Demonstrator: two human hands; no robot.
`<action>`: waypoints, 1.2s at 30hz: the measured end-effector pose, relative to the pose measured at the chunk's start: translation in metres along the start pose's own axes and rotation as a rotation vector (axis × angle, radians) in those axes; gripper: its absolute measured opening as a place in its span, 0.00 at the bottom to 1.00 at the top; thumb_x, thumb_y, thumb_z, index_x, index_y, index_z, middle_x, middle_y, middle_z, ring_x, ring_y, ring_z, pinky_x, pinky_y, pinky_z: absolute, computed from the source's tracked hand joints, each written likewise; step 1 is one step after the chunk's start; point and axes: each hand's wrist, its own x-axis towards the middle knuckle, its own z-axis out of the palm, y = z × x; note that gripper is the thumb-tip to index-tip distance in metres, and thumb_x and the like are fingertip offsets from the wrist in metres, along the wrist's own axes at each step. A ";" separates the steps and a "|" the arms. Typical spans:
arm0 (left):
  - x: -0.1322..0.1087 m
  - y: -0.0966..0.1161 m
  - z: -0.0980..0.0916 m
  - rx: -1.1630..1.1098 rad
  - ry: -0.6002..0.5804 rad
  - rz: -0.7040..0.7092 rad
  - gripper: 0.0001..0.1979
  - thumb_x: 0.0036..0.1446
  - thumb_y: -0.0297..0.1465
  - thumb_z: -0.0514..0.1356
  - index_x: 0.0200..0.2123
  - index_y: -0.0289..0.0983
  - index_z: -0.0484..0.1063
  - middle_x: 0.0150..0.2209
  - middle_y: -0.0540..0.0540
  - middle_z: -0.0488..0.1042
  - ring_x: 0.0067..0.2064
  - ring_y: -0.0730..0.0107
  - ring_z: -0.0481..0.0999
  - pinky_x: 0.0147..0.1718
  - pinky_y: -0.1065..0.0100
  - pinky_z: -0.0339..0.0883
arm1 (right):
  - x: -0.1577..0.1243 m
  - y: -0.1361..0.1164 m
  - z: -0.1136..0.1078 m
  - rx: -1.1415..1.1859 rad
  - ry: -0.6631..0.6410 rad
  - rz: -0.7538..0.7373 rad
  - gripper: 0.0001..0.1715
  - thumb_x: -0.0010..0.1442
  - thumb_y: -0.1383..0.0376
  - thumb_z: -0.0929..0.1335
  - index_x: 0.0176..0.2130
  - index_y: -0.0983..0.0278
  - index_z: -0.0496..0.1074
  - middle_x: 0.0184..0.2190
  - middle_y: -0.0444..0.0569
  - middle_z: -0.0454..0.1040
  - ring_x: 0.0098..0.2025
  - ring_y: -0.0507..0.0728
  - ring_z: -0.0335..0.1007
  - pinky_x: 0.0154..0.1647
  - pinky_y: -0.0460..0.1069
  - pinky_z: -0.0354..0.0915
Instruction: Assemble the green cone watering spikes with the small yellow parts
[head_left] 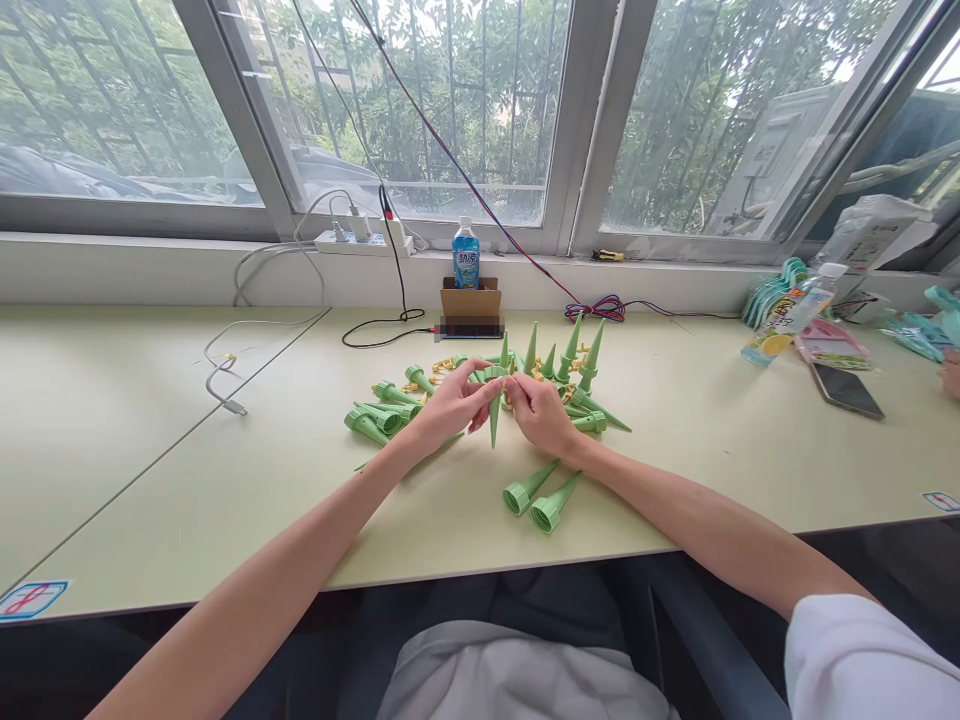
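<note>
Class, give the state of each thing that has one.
Green conical plastic spike, point down in left hand
Right hand, fingers curled
Spikes behind, some upright
Two nearest green spikes, lying sideways
Blue plastic bottle, upright, capped
Clear plastic bottle, capped
Black rectangular phone, flat, screen dark
Red and blue cable, partly coiled
White cable, near end unplugged

From afar I look into a shared indoor workroom, though I cannot tell workshop from office. I see a long pale table (225,520) with 2 stickers (34,599) on its edge, a power strip (367,247) beneath wide windows (450,110), a chair (701,635), many matching green plastic spikes (551,511), and another person's hand (951,375) at the far right.
</note>
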 end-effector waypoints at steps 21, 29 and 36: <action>-0.001 0.003 0.000 -0.011 -0.001 -0.069 0.25 0.57 0.48 0.61 0.50 0.39 0.61 0.14 0.58 0.64 0.16 0.76 0.60 0.16 0.75 0.55 | 0.000 0.000 0.000 -0.013 -0.028 0.015 0.21 0.69 0.57 0.57 0.25 0.62 0.57 0.20 0.42 0.62 0.21 0.50 0.54 0.26 0.47 0.53; -0.002 0.002 0.005 0.015 -0.040 -0.143 0.24 0.55 0.49 0.62 0.47 0.39 0.65 0.14 0.57 0.63 0.17 0.76 0.62 0.18 0.74 0.58 | -0.001 -0.003 0.000 -0.003 -0.070 -0.009 0.20 0.68 0.59 0.57 0.25 0.62 0.57 0.19 0.41 0.60 0.22 0.49 0.52 0.25 0.46 0.52; -0.002 0.002 0.007 0.080 -0.065 -0.036 0.22 0.64 0.51 0.50 0.45 0.39 0.64 0.15 0.56 0.62 0.17 0.76 0.62 0.18 0.74 0.58 | -0.001 -0.002 0.000 -0.014 -0.062 -0.027 0.23 0.70 0.54 0.56 0.26 0.62 0.58 0.21 0.42 0.62 0.23 0.49 0.55 0.27 0.46 0.53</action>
